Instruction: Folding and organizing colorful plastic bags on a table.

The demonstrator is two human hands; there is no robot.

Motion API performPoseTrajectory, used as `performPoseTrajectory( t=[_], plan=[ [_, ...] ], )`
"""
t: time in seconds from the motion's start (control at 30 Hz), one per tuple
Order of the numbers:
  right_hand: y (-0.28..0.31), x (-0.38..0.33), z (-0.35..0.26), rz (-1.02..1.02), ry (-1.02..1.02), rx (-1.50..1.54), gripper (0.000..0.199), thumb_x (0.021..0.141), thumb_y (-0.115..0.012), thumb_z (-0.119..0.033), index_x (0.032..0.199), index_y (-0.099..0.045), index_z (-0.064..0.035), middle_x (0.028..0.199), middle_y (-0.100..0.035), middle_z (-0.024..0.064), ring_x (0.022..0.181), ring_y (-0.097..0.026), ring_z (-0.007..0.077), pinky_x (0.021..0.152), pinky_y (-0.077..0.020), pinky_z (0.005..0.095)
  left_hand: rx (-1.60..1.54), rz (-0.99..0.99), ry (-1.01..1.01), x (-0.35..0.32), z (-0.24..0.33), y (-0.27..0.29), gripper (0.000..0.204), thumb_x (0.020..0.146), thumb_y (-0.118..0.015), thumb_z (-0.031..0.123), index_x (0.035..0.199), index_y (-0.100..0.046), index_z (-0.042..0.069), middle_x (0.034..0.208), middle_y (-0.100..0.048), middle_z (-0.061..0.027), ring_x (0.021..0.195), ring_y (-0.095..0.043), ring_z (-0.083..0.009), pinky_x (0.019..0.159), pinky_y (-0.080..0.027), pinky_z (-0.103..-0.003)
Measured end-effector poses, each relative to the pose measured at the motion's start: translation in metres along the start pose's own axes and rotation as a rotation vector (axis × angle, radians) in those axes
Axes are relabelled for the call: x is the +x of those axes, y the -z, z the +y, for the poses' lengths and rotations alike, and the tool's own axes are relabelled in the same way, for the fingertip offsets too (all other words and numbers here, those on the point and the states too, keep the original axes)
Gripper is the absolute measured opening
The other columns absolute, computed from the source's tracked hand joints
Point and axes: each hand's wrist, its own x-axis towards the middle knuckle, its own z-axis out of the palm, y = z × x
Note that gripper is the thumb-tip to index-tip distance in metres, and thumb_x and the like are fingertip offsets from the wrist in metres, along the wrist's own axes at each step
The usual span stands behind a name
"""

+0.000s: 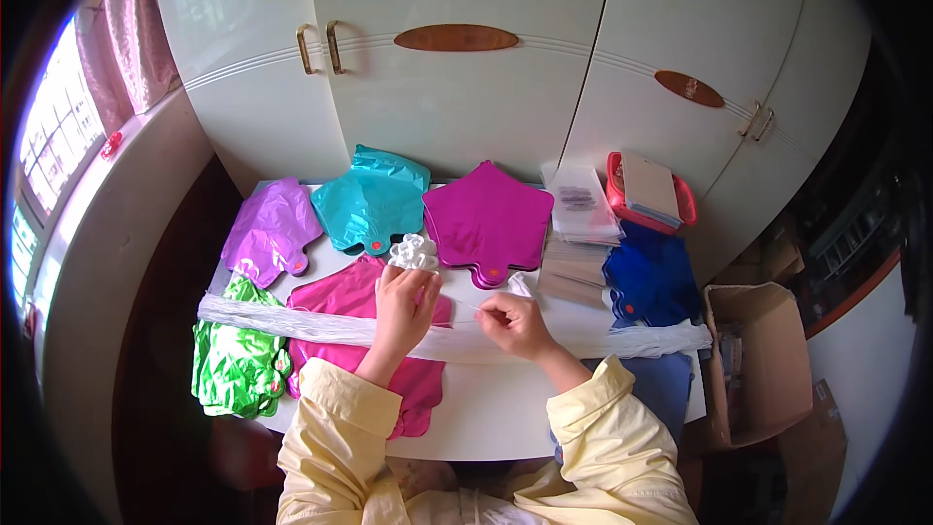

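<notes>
1. While the green shiny foil pieces [238,355] and the lilac foil pieces [272,224] lie at the left, no hand touches them; they seem to be waiting.
2. Next, the long bundle of white strands [243,315] crosses the white surface [496,418], over the hot-pink foil pieces [335,297]. It looks thick, so I judge that much of it remains unused. The teal foil pieces [369,199] lie behind.
3. The left hand [403,301] has bent fingers at the looped white bunch [414,252], near the middle. Its fingertips are hidden, so I cannot tell what it grips.
4. A thin white thread [467,305] stretches between the hands. I see no knot, therefore I judge this handling unfinished.
5. The right hand [509,322] is closed, pinching the thread, in front of the magenta foil pieces [488,219].
6. Farther right, the clear flat packets [581,199] and the dark-blue foil pieces [656,272] rest untouched.
</notes>
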Motion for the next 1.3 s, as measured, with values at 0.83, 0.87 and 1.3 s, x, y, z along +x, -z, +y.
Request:
performPoseTrajectory(
  t=[0.83,0.87,1.3],
  plan=[
    [-0.002,0.001,0.006,-0.155,-0.175,0.227,0.013,0.088,-0.051,-0.008,0.085,-0.061,-0.0001,0.064,-0.051,-0.0019,0.058,-0.044,0.0038,0.053,-0.0358,0.0207,-1.743,-0.4,0.447,-0.006,-0.016,0.001,0.031,0.088,-0.053,0.017,0.062,-0.055,0.001,0.058,-0.051,-0.0022,0.06,-0.045,-0.0128,0.059,-0.035,-0.03],
    [-0.003,0.001,0.003,-0.169,-0.173,0.207,0.013,0.088,-0.051,-0.008,0.085,-0.061,-0.0001,0.064,-0.052,-0.0008,0.058,-0.044,0.0045,0.053,-0.0367,0.0212,-1.88,-0.389,0.345,-0.006,-0.012,-0.001,0.025,0.086,-0.053,0.014,0.065,-0.057,0.001,0.056,-0.049,-0.0022,0.065,-0.047,-0.0139,0.063,-0.036,-0.03],
    [-0.005,0.0,0.006,-0.119,-0.045,0.074,0.013,0.087,-0.053,-0.01,0.084,-0.061,-0.0001,0.064,-0.057,0.0044,0.056,-0.051,0.0089,0.053,-0.0409,0.0249,-1.256,-0.5,0.514,-0.013,-0.01,-0.008,0.019,0.086,-0.054,0.016,0.076,-0.06,0.001,0.061,-0.054,-0.0039,0.065,-0.047,-0.0153,0.063,-0.037,-0.029]
  ],
)
